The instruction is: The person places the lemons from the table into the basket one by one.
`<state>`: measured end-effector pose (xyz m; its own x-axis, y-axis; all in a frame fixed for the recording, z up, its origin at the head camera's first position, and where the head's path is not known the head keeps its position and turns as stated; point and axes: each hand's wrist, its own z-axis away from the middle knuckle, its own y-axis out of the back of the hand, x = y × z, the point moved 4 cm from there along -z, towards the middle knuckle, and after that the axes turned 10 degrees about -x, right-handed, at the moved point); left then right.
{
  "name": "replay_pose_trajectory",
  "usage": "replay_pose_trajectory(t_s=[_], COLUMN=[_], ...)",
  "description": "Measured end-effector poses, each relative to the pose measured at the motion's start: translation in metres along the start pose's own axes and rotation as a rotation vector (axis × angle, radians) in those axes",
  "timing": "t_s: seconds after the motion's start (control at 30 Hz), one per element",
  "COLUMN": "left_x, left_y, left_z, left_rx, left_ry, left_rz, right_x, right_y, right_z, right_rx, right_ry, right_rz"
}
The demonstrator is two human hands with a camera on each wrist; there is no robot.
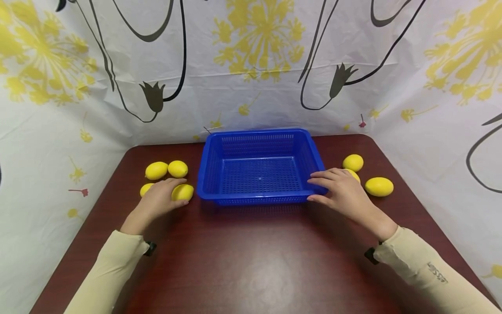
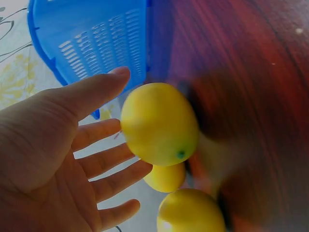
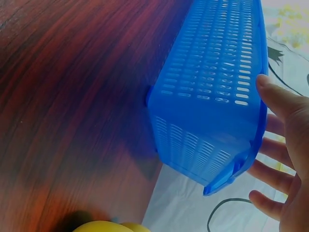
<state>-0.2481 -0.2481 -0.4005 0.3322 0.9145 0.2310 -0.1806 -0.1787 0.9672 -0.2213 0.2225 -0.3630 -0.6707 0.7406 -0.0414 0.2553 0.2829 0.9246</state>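
My left hand (image 1: 158,196) reaches over the lemons on the left, its fingers and thumb spread on either side of one yellow lemon (image 1: 182,192). In the left wrist view the fingers are fairly straight, fingertips right at that lemon (image 2: 160,124), and the thumb stands apart from it. At the front right corner of a blue plastic basket (image 1: 256,195) is my right hand (image 1: 343,192). Its thumb and fingers are extended, with the thumb tip at the basket's rim (image 3: 263,121) in the right wrist view. No lemon shows inside the basket.
Behind the left hand lie two lemons side by side, one lemon (image 1: 156,170) nearer the edge; another is partly hidden by that hand. On the right are a lemon (image 1: 378,186), a lemon (image 1: 353,162) and one partly covered by my right hand. Patterned cloth (image 1: 259,104) surrounds the dark red table (image 1: 251,253).
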Motion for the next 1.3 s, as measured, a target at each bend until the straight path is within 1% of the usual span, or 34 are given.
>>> replay_pose_trajectory(t_s=[0.4,0.67,0.83,1.1,1.3], left_x=[-0.004,-0.005,-0.005,-0.006,-0.005], left_y=[-0.008,-0.01,-0.011,-0.015,-0.015], left_z=[-0.001,0.0,-0.001,-0.003,-0.004], left_rx=[0.003,0.002,0.018,0.036,0.029], left_ry=[0.026,0.018,0.009,0.018,0.027], left_rz=[-0.003,0.006,0.002,0.006,-0.008], right_x=[-0.001,0.001,0.001,0.0,0.0], right_y=[-0.001,-0.003,-0.004,-0.004,-0.005], right_z=[0.002,0.006,0.009,0.011,0.012], right_rx=[0.03,0.061,0.071,0.09,0.102], right_ry=[-0.014,-0.034,-0.048,-0.063,-0.064], right_rz=[-0.042,-0.057,-0.053,-0.031,-0.02])
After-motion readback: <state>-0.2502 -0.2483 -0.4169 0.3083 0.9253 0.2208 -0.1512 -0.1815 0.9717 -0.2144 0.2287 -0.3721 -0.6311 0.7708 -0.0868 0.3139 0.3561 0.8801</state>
